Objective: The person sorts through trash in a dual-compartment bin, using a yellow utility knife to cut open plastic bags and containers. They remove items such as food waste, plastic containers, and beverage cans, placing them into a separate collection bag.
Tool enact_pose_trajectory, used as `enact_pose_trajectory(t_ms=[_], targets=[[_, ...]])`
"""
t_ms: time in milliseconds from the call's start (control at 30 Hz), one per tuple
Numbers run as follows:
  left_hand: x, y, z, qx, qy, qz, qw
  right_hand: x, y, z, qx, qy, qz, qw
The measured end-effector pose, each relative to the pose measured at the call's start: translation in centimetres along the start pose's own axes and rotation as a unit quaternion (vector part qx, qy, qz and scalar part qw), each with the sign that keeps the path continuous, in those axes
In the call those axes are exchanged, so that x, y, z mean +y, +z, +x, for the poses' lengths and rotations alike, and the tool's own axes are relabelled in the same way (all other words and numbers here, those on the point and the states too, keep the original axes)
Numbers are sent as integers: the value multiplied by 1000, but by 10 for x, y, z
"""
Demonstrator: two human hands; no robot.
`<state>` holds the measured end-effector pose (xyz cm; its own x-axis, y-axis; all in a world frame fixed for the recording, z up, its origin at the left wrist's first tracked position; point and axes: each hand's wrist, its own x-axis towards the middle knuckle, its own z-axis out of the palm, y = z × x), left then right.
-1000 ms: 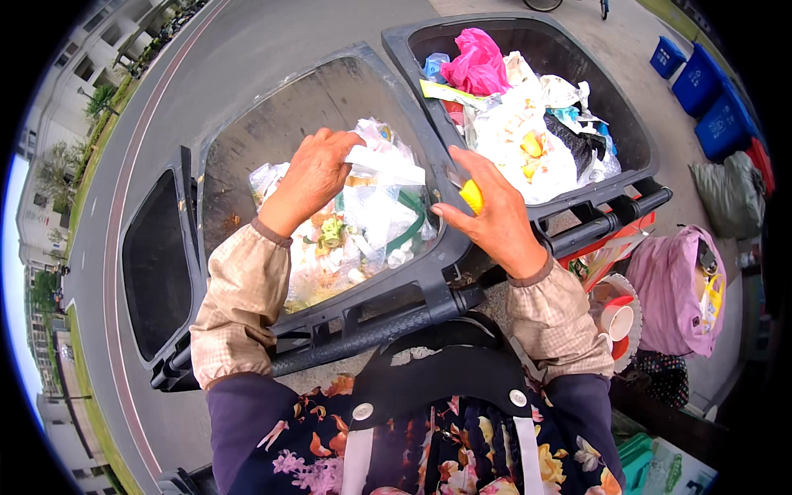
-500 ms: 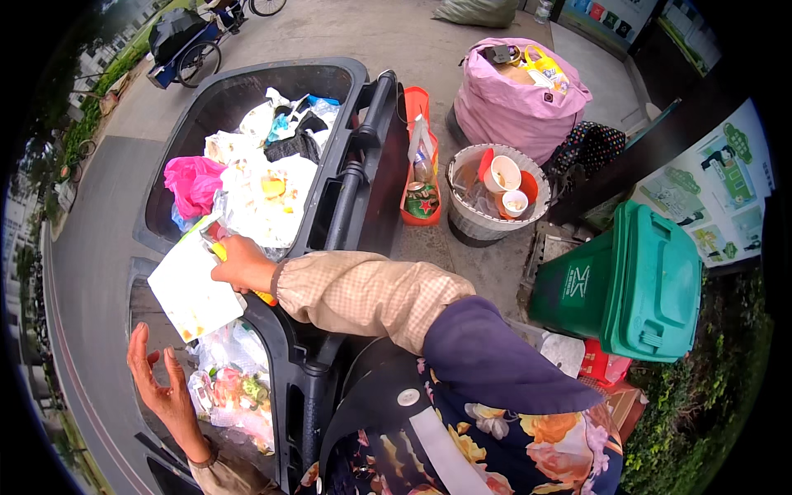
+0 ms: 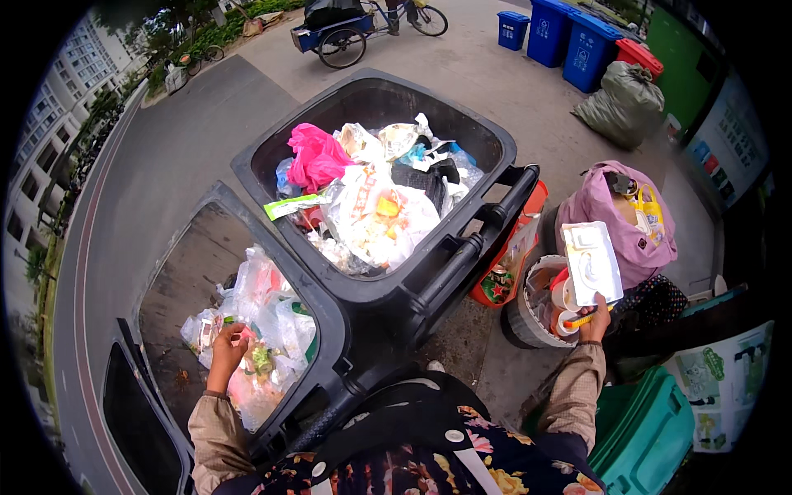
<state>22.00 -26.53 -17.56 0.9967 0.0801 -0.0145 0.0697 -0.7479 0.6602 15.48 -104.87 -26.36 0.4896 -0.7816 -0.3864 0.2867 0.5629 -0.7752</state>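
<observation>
My right hand [image 3: 595, 323] is closed on a white compartment food tray [image 3: 592, 262] and the yellow handle of a tool [image 3: 580, 321] whose far end I cannot make out. It is over a pale round basket [image 3: 517, 318] with paper cups [image 3: 564, 294] inside. My left hand [image 3: 227, 356] reaches into the near-left black bin [image 3: 177, 280], fingers curled together at the bagged waste [image 3: 268, 301]; what they pinch, if anything, is hidden. Beside it, the other black bin [image 3: 375, 89] is heaped with rubbish, including a pink plastic bag [image 3: 318, 157] and a stained white bag [image 3: 379, 219].
A pink sack [image 3: 594, 198] stands behind the basket, next to an open red container [image 3: 487, 290] with cans. A green lidded bin [image 3: 648, 437] is close at my right. Farther back are a tied grey sack [image 3: 624, 103], blue bins [image 3: 590, 54] and a cargo tricycle [image 3: 340, 41].
My right hand has carried the white tray from the black bins over to the basket at right. My left hand has gone down into the near bin's waste. The view has turned.
</observation>
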Motion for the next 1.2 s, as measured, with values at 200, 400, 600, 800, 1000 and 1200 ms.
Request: enact_pose_trajectory(t_ms=[200,400,600,800,1000,1200], targets=[[15,11,4,-162,52,268,948,35,-63,56,9,97,-209,973],[70,62,42,-232,107,297,920,37,135,-147,-205,-50,-288,934],[13,133,94,-303,48,272,912,63,261,-257,-466,-58,-265,842],[-11,139,93,-454,51,231,859,97,258,-261,-428,-14,-362,828],[9,126,57,-356,37,300,884,107,254,-250,-443,-34,-345,827],[-24,139,85,-244,52,278,928,110,251,-242,-418,-41,-379,825]])
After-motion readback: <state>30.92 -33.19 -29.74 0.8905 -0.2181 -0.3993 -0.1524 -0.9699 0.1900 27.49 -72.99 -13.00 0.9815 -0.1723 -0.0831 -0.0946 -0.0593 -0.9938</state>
